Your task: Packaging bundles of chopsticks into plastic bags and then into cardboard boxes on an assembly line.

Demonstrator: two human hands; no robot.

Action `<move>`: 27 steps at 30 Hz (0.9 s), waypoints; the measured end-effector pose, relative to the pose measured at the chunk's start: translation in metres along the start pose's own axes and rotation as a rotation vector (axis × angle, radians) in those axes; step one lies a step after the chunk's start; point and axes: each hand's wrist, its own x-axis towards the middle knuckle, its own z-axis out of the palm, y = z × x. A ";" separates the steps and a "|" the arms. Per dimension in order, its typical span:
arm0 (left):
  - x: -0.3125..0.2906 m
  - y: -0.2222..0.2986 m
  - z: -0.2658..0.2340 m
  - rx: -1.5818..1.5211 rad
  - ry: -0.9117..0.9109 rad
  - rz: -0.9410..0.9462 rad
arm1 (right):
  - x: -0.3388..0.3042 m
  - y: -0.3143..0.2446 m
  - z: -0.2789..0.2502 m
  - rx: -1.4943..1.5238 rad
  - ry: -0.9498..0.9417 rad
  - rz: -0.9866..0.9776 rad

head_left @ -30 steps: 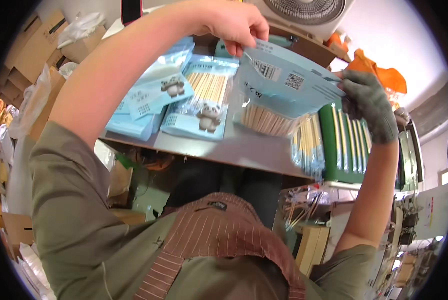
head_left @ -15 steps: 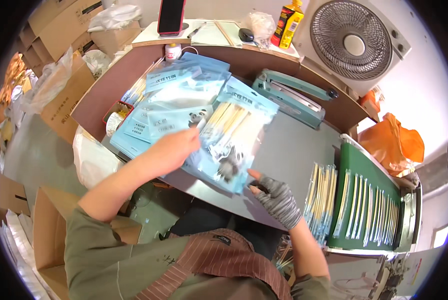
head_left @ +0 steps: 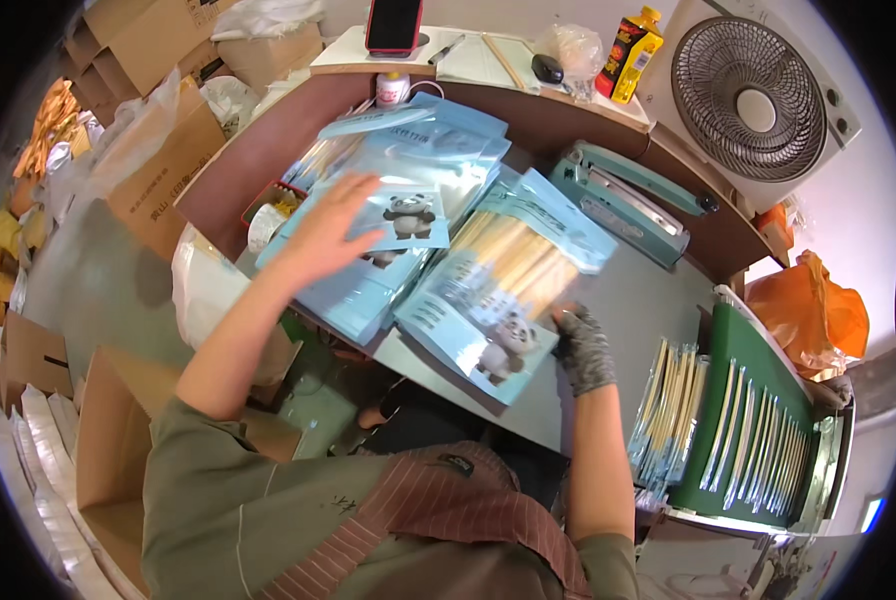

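Note:
A clear-fronted blue pouch of chopsticks (head_left: 513,260), with a panda printed near its lower corner, lies tilted on the grey table in front of me. My right hand (head_left: 583,352), in a grey fingerless glove, grips its right edge; the fingertips are partly hidden. To the left, my left hand (head_left: 323,240) is spread with its fingers apart over a pile of flat blue pouches (head_left: 418,165). A small panda-printed flap (head_left: 408,215) shows beside its fingers. Nothing is held in that hand.
A teal heat sealer (head_left: 623,205) stands behind the pouch. At right, wrapped chopsticks (head_left: 671,410) lie beside a green conveyor belt (head_left: 708,475) carrying more. A fan (head_left: 753,105), an orange bag (head_left: 808,315) and an open carton (head_left: 118,440) surround the table.
My left hand has let go of the pouch's left side and moved left over the pile, fingers opening. The filled pouch has turned and shifted right, with my right hand moving up its edge.

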 end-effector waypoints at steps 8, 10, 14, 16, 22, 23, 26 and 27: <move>0.054 0.133 0.142 -0.265 -0.070 -0.198 | -0.056 -0.029 -0.007 0.011 0.210 -0.031; 0.058 0.162 0.154 -0.012 -0.031 -0.257 | -0.024 -0.006 -0.044 -0.179 0.243 -0.089; 0.057 0.136 0.148 0.018 0.057 -0.318 | -0.022 0.007 -0.055 0.037 0.335 0.018; 0.054 0.124 0.139 -0.046 -0.016 -0.405 | -0.021 -0.012 -0.043 0.110 0.251 -0.072; 0.028 0.143 0.096 -0.727 -0.019 -0.486 | -0.032 -0.101 0.017 0.070 0.077 -0.393; 0.022 0.139 0.086 -0.865 0.088 -0.419 | -0.027 -0.106 0.022 0.158 0.049 -0.299; 0.021 0.126 0.086 -1.244 0.091 -0.543 | 0.022 -0.093 -0.012 0.002 -0.138 0.042; 0.024 0.141 0.082 -1.506 -0.058 -0.621 | 0.049 -0.057 -0.037 -0.339 -0.115 -0.402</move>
